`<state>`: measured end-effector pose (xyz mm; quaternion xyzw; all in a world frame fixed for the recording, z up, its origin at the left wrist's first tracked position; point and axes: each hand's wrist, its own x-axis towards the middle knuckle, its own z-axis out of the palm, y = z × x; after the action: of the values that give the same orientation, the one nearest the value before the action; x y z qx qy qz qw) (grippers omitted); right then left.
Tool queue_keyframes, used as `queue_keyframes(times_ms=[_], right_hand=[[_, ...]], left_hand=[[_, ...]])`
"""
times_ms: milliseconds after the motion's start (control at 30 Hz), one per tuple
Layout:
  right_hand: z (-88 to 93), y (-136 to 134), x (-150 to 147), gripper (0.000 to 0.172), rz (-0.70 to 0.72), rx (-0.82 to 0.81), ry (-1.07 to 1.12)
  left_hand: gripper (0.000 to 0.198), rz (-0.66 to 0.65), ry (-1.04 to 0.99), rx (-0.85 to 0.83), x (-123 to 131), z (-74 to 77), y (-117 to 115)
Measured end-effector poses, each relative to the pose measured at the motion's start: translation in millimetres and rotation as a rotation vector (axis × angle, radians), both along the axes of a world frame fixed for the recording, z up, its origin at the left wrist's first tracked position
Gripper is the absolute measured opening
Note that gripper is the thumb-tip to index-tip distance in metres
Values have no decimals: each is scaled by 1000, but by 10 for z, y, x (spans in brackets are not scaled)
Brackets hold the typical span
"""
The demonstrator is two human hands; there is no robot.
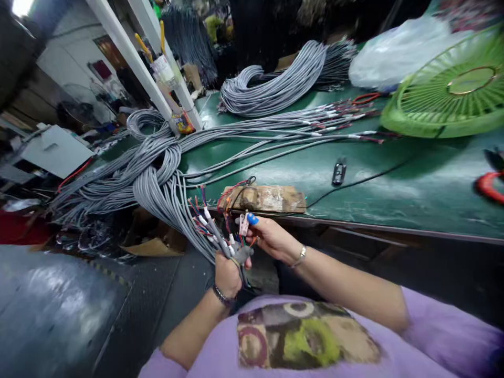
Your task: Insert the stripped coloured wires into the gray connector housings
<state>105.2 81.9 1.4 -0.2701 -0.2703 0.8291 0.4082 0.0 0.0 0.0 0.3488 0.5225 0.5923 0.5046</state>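
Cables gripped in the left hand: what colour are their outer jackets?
Grey cables, best seen in the head view.

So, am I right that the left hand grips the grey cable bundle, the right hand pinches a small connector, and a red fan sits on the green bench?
Not quite: the head view shows the fan is green, not red. Otherwise yes: the left hand grips the grey cable bundle, the right hand pinches a small connector, and the fan sits on the green bench.
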Motion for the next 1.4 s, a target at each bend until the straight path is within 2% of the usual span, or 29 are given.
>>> queue_keyframes(times_ms=[233, 433, 567, 633, 700, 800, 867, 933, 1000, 1067, 1133, 1267, 1400], right_hand=[[49, -32, 31, 36, 48, -27, 49], [-7, -43, 47, 36, 96, -71, 74], [-31, -84, 149, 38, 211, -71, 73], [-27, -141, 215, 39, 286, -12, 52], [-15, -219, 259, 37, 312, 116, -7], [7, -333, 256, 31, 287, 326, -125], [19, -373, 226, 29, 222, 382, -172], [31, -375, 202, 30, 211, 407, -223], [47, -351, 194, 32, 271, 427, -252], [64, -317, 196, 33, 323, 445, -269], [76, -286, 198, 34, 294, 460, -322], [78, -265, 195, 36, 171, 430, -436], [81, -311, 207, 39, 171, 395, -400]], left_hand=[[26, 35, -19, 32, -9, 17, 3], [27, 69, -39, 24, -22, 1, -72], [30, 67, 0, 49, -61, -52, -116], [29, 68, 14, 54, -82, -90, -129], [28, 64, 54, 53, -97, -132, -138], [29, 49, 138, 39, -112, -168, -143], [30, 18, 196, 16, -121, -149, -139], [29, -62, 254, -17, -132, -93, -129], [23, -199, 292, -66, -142, -29, -119], [18, -251, 277, -94, -146, 5, -115], [22, -211, 233, -72, -143, -8, -117], [24, -48, 75, -9, -117, -82, -120], [25, 58, -36, 22, -76, -76, -110]])
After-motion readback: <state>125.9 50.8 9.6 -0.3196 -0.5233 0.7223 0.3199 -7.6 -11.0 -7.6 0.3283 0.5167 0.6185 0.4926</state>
